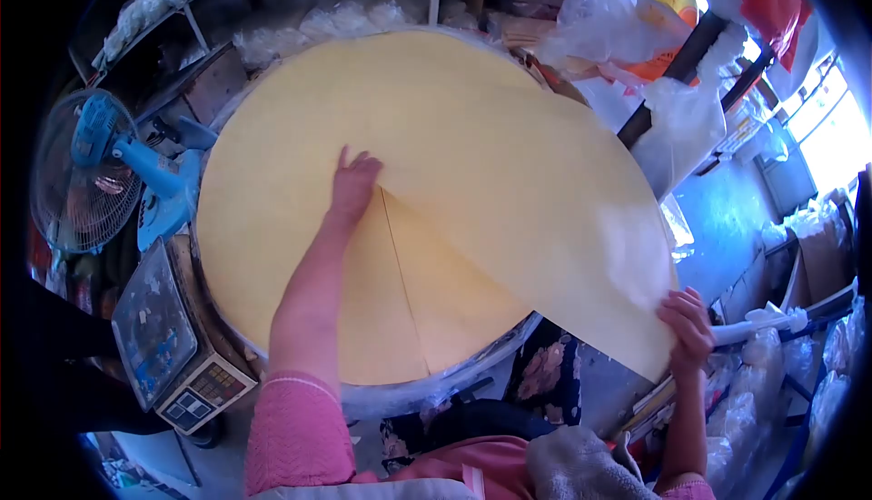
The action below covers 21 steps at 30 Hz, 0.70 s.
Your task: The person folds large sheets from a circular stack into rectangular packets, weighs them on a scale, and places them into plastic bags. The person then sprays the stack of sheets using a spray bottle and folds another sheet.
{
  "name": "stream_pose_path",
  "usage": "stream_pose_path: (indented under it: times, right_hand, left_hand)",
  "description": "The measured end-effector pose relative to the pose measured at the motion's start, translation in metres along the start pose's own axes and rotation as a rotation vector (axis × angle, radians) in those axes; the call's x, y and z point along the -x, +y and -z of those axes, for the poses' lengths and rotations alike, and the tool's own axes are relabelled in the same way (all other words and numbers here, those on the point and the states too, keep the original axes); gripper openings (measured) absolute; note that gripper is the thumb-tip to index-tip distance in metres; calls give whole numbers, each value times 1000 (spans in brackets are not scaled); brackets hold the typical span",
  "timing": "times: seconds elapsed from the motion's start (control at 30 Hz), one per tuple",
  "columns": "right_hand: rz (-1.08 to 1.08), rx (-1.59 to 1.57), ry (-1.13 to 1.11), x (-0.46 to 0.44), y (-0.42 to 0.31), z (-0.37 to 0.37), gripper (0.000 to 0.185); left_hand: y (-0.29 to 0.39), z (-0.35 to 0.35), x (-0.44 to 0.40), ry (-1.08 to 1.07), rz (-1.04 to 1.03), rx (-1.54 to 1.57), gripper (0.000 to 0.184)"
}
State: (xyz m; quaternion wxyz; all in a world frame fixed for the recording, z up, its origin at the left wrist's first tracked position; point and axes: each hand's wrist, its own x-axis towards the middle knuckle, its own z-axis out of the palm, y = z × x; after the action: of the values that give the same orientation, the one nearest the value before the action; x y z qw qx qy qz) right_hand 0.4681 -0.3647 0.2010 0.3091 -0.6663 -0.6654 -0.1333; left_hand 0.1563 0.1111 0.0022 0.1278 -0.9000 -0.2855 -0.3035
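A large, thin, pale yellow round sheet (436,109) covers a round table, and its material is hard to tell. From near its middle a dark straight line (400,273) runs down to the near edge. My left hand (357,182) rests on the sheet close to the top of that line, fingers apart. At the lower right, my right hand (688,326) pinches the sheet's edge. That part is lifted and curves out past the table's rim, its straight cut edge slanting over the floor. Yellow sheet also lies under the raised flap.
At the left stand a blue fan (154,164) and a weighing scale (195,355) with a metal pan. Clear plastic wrap (400,400) hangs round the table's rim. Shelves behind hold plastic bags (354,19). A white tube (758,327) lies beside my right hand.
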Motion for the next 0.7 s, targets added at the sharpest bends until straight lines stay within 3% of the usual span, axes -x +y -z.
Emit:
stream_pose_path:
  times: [0.03, 0.1, 0.17, 0.27, 0.37, 0.47, 0.57, 0.63, 0.7]
  right_hand:
    - [-10, 16, -20, 9, 10, -21, 17]
    - [6, 74, -37, 25, 37, -66, 18]
    - [-64, -10, -77, 28, 60, -107, 20]
    - [-47, -96, -91, 23, 69, -142, 28]
    - [86, 8, -117, 20, 56, -147, 33]
    - [271, 43, -223, 34, 34, -136, 29]
    - [163, -119, -327, 47, 34, -134, 21]
    - [-349, -331, -112, 54, 47, -150, 10]
    - [-915, -396, -192, 43, 63, -151, 11]
  left_hand:
    - [-9, 8, 9, 10, -2, -24, 22]
    - [-34, 41, 46, -144, 15, -118, 27]
    - [-48, 81, 85, -395, 77, -185, 28]
    - [-58, 114, 127, -233, 99, -188, 36]
    - [-73, 129, 148, -334, 254, -232, 44]
    - [-74, 133, 144, -309, 262, -254, 38]
    - [-88, 141, 134, -407, 239, -292, 20]
    - [-94, 146, 117, -411, 188, -321, 17]
    - [-101, 148, 96, -407, 145, -326, 15]
